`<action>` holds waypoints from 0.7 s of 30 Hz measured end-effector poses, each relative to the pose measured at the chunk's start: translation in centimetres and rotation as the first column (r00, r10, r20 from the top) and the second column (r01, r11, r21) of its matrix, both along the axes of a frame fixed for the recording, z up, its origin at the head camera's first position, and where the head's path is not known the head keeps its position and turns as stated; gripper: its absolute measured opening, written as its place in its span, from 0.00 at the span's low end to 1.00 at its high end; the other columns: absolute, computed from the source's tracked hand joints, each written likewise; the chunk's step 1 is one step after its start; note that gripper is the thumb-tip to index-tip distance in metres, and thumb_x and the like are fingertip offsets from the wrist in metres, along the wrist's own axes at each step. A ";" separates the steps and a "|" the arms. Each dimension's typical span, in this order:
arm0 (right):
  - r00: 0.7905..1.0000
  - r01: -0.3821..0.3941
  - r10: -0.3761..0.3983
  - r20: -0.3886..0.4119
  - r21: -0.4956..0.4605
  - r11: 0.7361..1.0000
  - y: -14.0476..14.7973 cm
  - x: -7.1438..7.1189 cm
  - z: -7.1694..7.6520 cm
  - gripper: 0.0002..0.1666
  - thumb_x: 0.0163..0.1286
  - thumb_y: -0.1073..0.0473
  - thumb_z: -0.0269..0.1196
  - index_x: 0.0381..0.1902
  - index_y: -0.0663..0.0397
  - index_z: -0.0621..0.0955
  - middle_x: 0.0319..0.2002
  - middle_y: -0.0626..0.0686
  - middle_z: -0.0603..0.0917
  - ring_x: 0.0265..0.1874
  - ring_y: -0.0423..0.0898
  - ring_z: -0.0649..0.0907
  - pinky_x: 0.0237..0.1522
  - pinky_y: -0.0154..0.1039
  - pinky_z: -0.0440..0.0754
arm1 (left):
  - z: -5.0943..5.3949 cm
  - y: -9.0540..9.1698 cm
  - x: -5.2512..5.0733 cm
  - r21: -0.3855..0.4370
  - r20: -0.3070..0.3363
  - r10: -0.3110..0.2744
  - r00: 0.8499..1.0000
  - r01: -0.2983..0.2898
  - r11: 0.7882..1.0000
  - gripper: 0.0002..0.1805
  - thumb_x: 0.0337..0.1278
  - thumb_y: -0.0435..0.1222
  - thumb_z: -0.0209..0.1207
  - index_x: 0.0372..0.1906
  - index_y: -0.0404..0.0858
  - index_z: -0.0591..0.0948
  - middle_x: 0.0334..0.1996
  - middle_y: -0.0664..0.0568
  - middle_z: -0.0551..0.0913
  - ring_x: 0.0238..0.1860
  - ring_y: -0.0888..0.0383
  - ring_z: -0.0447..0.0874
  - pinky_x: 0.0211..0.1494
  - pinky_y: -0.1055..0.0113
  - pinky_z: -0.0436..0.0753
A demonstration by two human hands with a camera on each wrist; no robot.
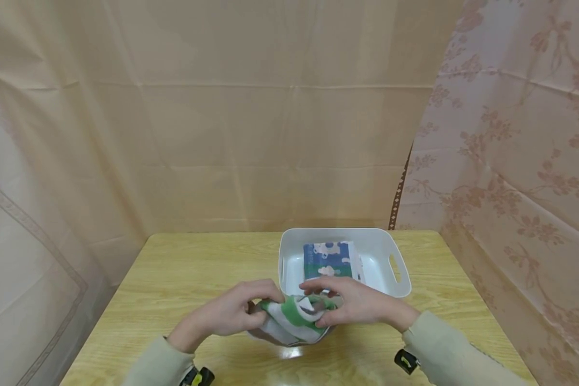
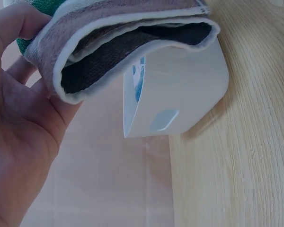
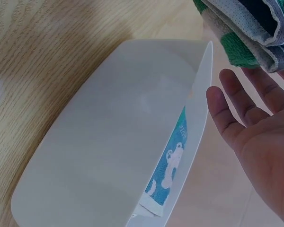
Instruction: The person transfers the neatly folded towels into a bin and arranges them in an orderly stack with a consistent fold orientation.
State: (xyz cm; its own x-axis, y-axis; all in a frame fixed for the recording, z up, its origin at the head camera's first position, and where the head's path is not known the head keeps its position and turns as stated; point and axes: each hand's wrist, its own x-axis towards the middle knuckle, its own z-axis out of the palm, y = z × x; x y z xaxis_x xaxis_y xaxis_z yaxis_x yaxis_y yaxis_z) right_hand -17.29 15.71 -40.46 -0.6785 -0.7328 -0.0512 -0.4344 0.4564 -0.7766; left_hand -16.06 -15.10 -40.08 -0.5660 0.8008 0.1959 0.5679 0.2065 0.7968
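A folded towel (image 1: pixel 282 324) with green, white and grey-brown stripes is held up in front of the body. My left hand (image 1: pixel 234 308) pinches its left end between thumb and fingers. At its other end, my right hand (image 1: pixel 359 303) holds the cloth with the thumb, while several fingers spread out below it in the right wrist view. The towel's layered, white-edged fold (image 2: pixel 132 56) shows in the left wrist view, dark inside. Just beyond the hands stands a white plastic basket (image 1: pixel 383 288). Inside it lies a folded blue and green cloth (image 1: pixel 328 257) with white animal figures.
The basket has a handle cut-out (image 1: pixel 394 268) in its right side. It stands on a wood-grain table (image 1: pixel 198 268), toward the back right. Beige curtains (image 1: pixel 251 134) hang behind the table, with a flower-patterned curtain (image 1: pixel 521 187) along the right.
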 end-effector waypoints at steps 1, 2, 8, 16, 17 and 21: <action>1.000 -0.001 0.001 -0.001 -0.001 1.000 0.0 0.0 0.0 0.40 0.63 0.45 0.73 0.71 0.43 0.74 0.65 0.40 0.79 0.62 0.42 0.77 0.64 0.52 0.78 | 0.0 0.0 0.0 0.012 -0.018 -0.007 1.000 0.008 1.000 0.26 0.56 0.21 0.55 0.54 0.49 0.83 0.48 0.57 0.83 0.40 0.63 0.76 0.31 0.73 0.79; 1.000 -0.002 0.002 0.000 -0.002 1.000 0.1 0.0 0.0 0.37 0.63 0.45 0.73 0.69 0.41 0.76 0.64 0.40 0.80 0.62 0.42 0.78 0.63 0.52 0.78 | -0.1 0.1 0.0 0.022 -0.034 -0.012 0.999 0.013 1.000 0.26 0.56 0.20 0.55 0.54 0.49 0.83 0.48 0.57 0.83 0.39 0.64 0.76 0.30 0.74 0.78; 1.000 -0.005 0.005 -0.008 -0.002 1.000 0.2 0.1 0.0 0.23 0.64 0.46 0.72 0.57 0.37 0.82 0.51 0.35 0.84 0.53 0.38 0.81 0.60 0.50 0.80 | -0.2 0.3 0.0 0.054 -0.085 -0.023 0.996 0.027 0.998 0.27 0.54 0.19 0.55 0.54 0.48 0.83 0.48 0.57 0.83 0.36 0.69 0.73 0.28 0.75 0.76; 0.996 0.002 -0.003 -0.090 -0.012 1.000 0.2 0.2 0.1 0.16 0.65 0.49 0.71 0.51 0.40 0.84 0.46 0.37 0.86 0.46 0.36 0.83 0.51 0.37 0.82 | -0.2 0.3 0.2 0.013 -0.008 0.047 0.999 -0.047 0.999 0.24 0.57 0.22 0.57 0.54 0.48 0.81 0.49 0.56 0.82 0.42 0.63 0.76 0.39 0.70 0.82; 0.996 0.011 -0.012 -0.091 -0.019 1.000 0.3 0.1 0.1 0.16 0.66 0.49 0.71 0.51 0.41 0.85 0.46 0.37 0.87 0.45 0.36 0.83 0.50 0.36 0.82 | -0.2 0.3 0.3 0.005 0.006 0.063 0.998 -0.063 0.998 0.24 0.57 0.23 0.57 0.54 0.48 0.81 0.49 0.56 0.82 0.44 0.62 0.77 0.41 0.68 0.83; 0.995 0.046 -0.051 -0.091 -0.050 0.998 0.3 0.1 0.0 0.15 0.68 0.48 0.70 0.51 0.40 0.85 0.45 0.38 0.87 0.43 0.36 0.82 0.47 0.35 0.83 | -0.4 0.4 0.4 -0.006 0.042 0.112 0.993 -0.112 0.994 0.25 0.56 0.23 0.58 0.55 0.49 0.80 0.50 0.56 0.81 0.48 0.59 0.79 0.48 0.64 0.85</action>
State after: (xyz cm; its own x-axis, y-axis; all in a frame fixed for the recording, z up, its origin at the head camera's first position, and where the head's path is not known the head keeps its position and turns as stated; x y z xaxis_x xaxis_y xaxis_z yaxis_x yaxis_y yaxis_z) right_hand -17.23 16.02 -40.42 -0.7134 -0.6992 0.0472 -0.4834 0.4423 -0.7555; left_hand -15.63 -14.66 -40.47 -0.6598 0.7326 0.1673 0.5071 0.2698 0.8185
